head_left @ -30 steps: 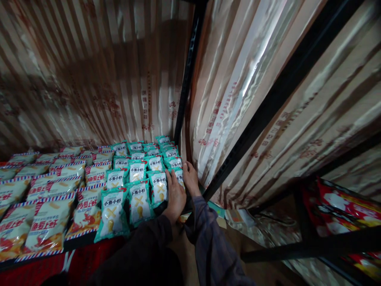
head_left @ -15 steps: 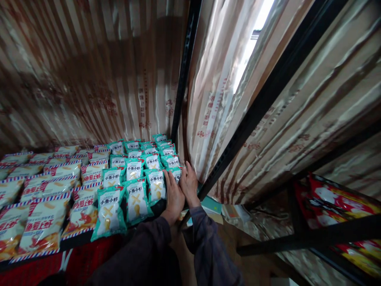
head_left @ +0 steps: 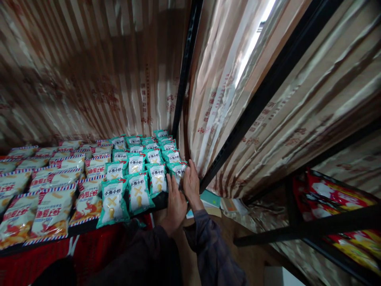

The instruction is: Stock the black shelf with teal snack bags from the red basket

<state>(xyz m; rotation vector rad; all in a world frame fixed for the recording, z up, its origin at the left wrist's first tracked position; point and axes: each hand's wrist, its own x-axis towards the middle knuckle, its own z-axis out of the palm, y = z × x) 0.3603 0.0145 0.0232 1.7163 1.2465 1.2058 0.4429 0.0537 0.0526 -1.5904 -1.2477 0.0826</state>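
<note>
Teal-and-white snack bags point(head_left: 136, 163) stand in rows at the right end of a dark shelf point(head_left: 86, 226). At the front right corner, one snack bag point(head_left: 179, 171) sits between my two hands. My left hand point(head_left: 176, 203) lies along its lower left side, fingers stretched out and touching it. On its right edge rests my right hand point(head_left: 192, 184), with fingers extended upward and the thumb side toward the bag. Part of the bag's lower end is hidden behind the left fingers. A neighbouring teal bag point(head_left: 157, 180) leans just left of my left hand.
White-and-orange snack bags point(head_left: 50, 212) fill the shelf's left side. Black metal posts point(head_left: 238, 131) rise beside my right hand, before a beige curtain point(head_left: 133, 71). Books point(head_left: 211, 200) lie below. Red-and-yellow packets point(head_left: 336, 198) lie on another rack at right.
My hands have spread slightly apart, and more of the corner bag shows between them. The view has shifted a little, and the rows of bags look otherwise the same.
</note>
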